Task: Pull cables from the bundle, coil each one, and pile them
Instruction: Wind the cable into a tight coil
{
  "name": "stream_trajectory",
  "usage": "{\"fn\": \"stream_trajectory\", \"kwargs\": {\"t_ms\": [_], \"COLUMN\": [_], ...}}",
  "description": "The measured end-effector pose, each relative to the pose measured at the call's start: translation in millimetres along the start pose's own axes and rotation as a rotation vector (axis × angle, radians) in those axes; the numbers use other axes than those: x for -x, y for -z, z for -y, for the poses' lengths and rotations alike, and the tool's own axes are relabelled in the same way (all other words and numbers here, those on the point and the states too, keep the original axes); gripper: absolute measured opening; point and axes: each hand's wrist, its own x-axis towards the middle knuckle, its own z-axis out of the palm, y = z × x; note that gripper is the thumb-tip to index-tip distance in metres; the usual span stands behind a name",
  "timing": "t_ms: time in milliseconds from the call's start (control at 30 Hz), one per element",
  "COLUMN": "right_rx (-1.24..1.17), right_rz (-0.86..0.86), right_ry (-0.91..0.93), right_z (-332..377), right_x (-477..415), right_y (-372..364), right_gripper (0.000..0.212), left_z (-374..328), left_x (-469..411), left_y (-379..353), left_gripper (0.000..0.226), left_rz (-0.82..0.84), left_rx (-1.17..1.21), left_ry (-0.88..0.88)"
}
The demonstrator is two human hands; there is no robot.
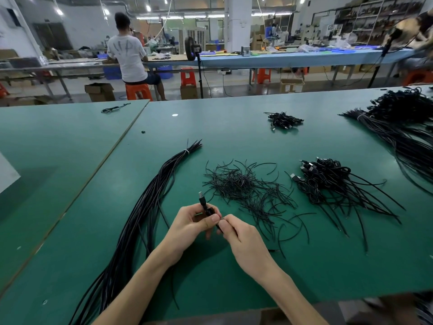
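A long bundle of black cables (pixel 150 202), tied with a white band near its far end, runs from the near left edge toward the table's middle. My left hand (pixel 191 225) grips a small coiled black cable (pixel 207 211) whose USB plug sticks up above my fingers. My right hand (pixel 241 235) pinches the same coil from the right, thumb against my left thumb. A heap of thin black ties (pixel 243 186) lies just beyond my hands. To the right rests a pile of coiled cables (pixel 328 181) with loose tails trailing toward me.
The green table (pixel 234 137) has a seam to a second green table on the left. A small cable pile (pixel 284 119) sits farther back and a big cable bundle (pixel 403 123) at the far right. A person sits on an orange stool (pixel 138 91) beyond.
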Motion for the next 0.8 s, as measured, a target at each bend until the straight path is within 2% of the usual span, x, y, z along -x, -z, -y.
{"fn": "stream_trajectory", "kwargs": {"t_ms": [233,400,633,800], "right_rx": [-0.043,0.091,0.374,0.425], "right_rz": [0.033,0.031,-0.008,-0.027], "right_ry": [-0.002,0.013,0.109,0.112], "right_z": [0,1,9,10], "right_x": [0,1,7,8], "right_y": [0,-5,-8,-8], "right_gripper": [0.022,0.023,0.037,0.038], "left_z": [2,4,4,3], "left_x": [-2,-2,-1,-1], "left_y": [1,4,4,6], "left_gripper": [0.012,0.009,0.016,0.02], "left_rz": [-0.036,-0.047,-0.053,-0.051], "left_rx": [0.077,0.096,0.099,0.053], "left_ry": [0.02,0.041,0.08,0.094]}}
